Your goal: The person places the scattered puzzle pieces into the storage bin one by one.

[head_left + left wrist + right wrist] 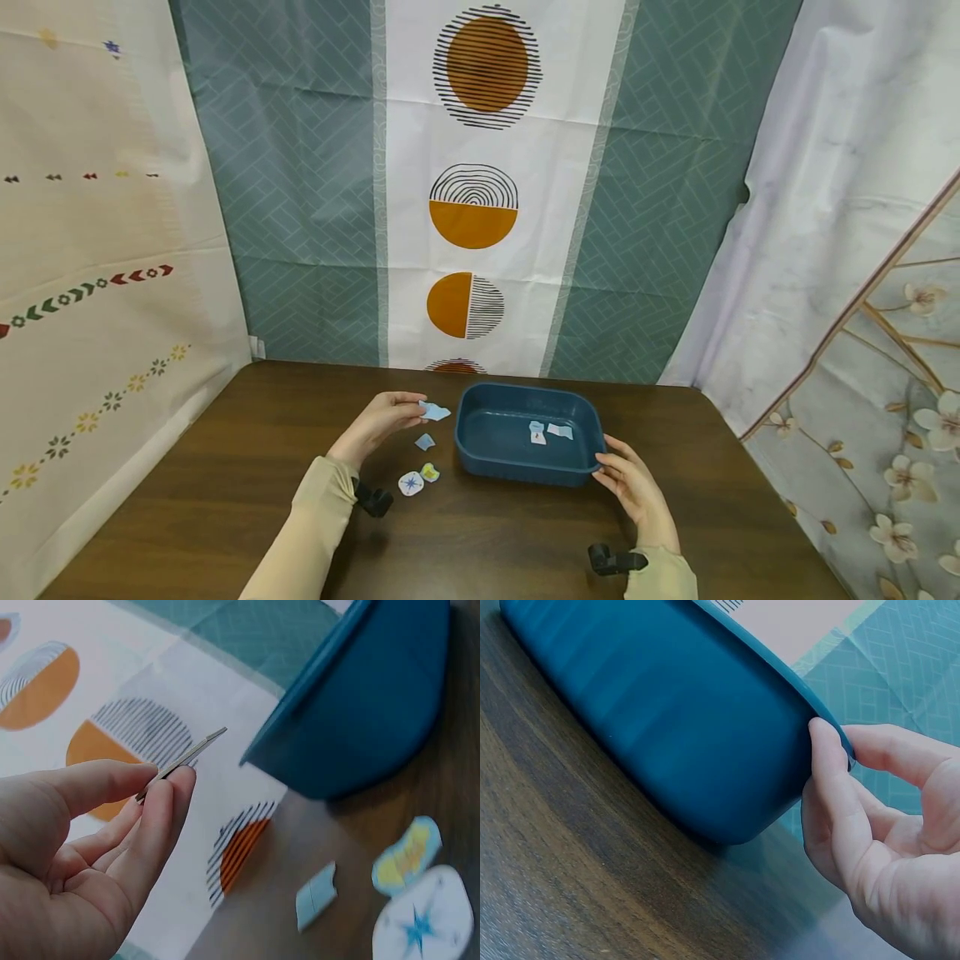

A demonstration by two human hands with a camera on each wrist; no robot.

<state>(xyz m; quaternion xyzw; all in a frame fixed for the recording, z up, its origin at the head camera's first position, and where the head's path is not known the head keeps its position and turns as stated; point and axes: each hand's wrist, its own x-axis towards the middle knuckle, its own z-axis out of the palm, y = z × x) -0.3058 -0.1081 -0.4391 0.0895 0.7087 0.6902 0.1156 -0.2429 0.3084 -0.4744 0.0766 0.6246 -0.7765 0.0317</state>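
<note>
My left hand (382, 421) pinches a thin, flat light-blue piece (434, 411) between thumb and fingers, left of a dark blue plastic bin (517, 475). In the left wrist view the piece (184, 760) is seen edge-on, apart from the bin's wall (360, 712). At the bin's right end, my right hand (633, 487) grips the rim, thumb and fingers on either side of it (829, 724). Two small pale pieces with blue on them, one upright (537, 432) and one slanted (560, 431), lie on the bin's floor.
On the brown wooden table (495, 550), left of the bin, lie a small light-blue piece (425, 442), a yellow piece with a blue edge (430, 472) and a white piece with a blue star (411, 483). Patterned cloths (300, 208) hang behind and at both sides.
</note>
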